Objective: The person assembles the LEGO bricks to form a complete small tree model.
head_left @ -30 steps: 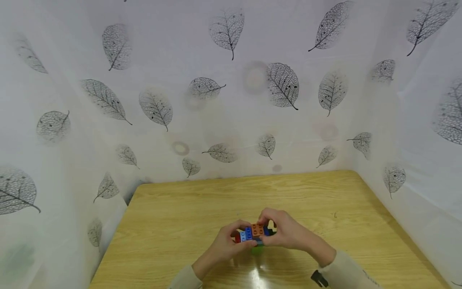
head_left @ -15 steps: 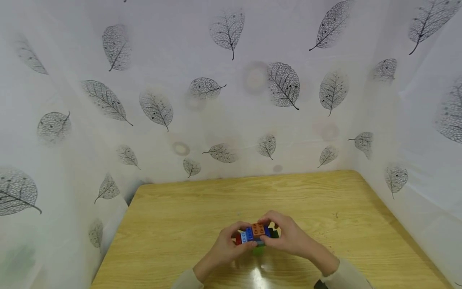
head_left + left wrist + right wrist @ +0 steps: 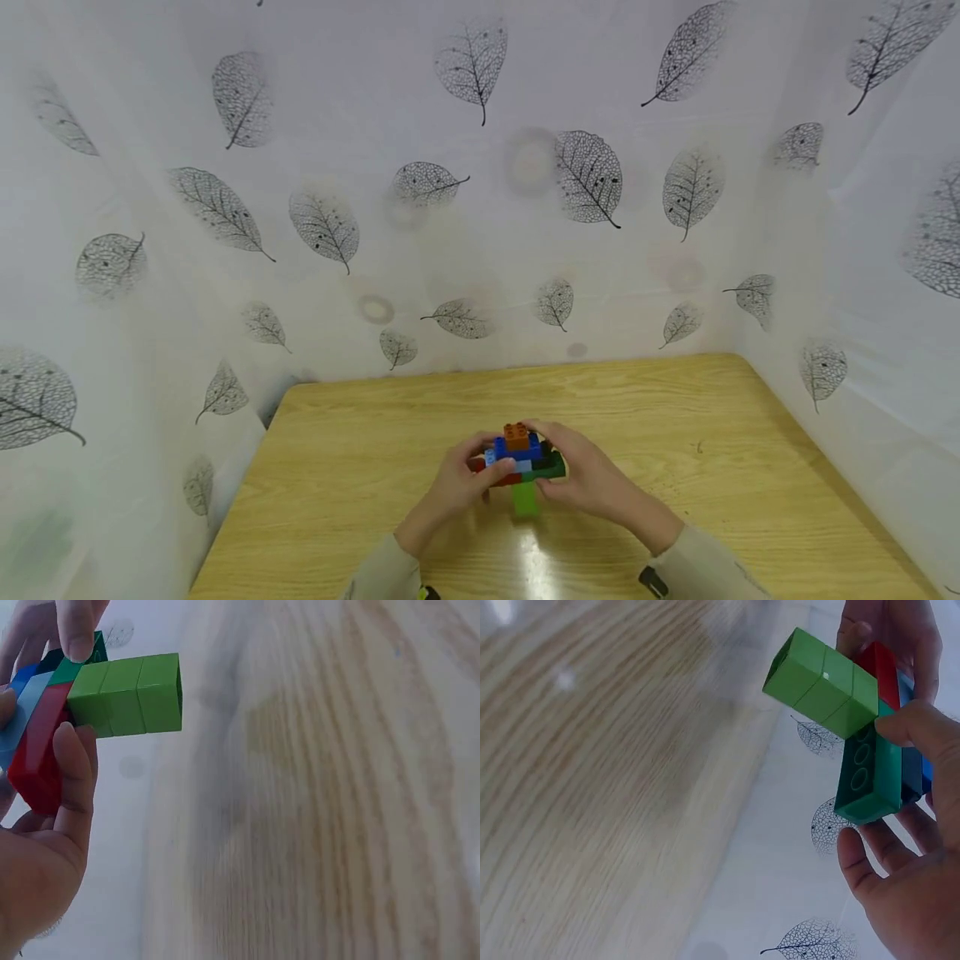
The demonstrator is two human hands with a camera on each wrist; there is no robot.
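Both hands hold one structure of toy building bricks above the table. An orange brick [image 3: 516, 437] tops it, over a blue brick [image 3: 517, 452]. Beneath lie light blue pieces, a red brick [image 3: 37, 754] and a dark green brick [image 3: 885, 776]. A column of several light green bricks [image 3: 127, 694] sticks out of the underside. My left hand [image 3: 452, 482] grips the red end, its thumb across the front in the head view. My right hand [image 3: 594, 482] grips the dark green end, with the thumb beside the light green column in the right wrist view.
The wooden table [image 3: 360, 467] spreads under the hands. A white curtain [image 3: 465, 250] printed with leaves stands behind it and on both sides. Part of a dark strap [image 3: 653, 581] shows at the right sleeve.
The brick structure has tipped and risen a little away from me, so its front and the light green column show more. My right fingers have shifted from the orange brick to the dark green end.
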